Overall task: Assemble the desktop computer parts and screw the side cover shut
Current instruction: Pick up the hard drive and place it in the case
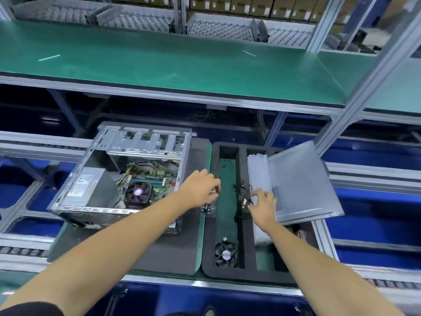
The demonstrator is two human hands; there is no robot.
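Two hands worked over the black foam tray at this moment. The right hand had its fingers curled and pinching a small dark cable bundle that rose from the tray's middle divider, just beside the lower left corner of the grey side cover. The left hand hovered over the tray's left rim with its fingers curled around something small and pale; blur kept me from telling what it was, so its grip could not be settled. The open computer case lay on its side on a grey mat to the left of the tray, its motherboard and CPU cooler exposed, the cover not yet fitted.

The step in hand looked like lifting a cabled part out of the tray to carry into the case. Done well, the bundle should come up straight and slowly so the wires clear the foam walls, with the other hand steadying the loose end rather than tugging.

The side cover rested tilted across the tray's right compartment, overhanging its far right edge, so a careless elbow could tip it. A spare fan sat in the near end of the tray's left slot. Open room lay between tray and case across the mat, while the case's raised metal edge near the left wrist wanted a high, clean approach
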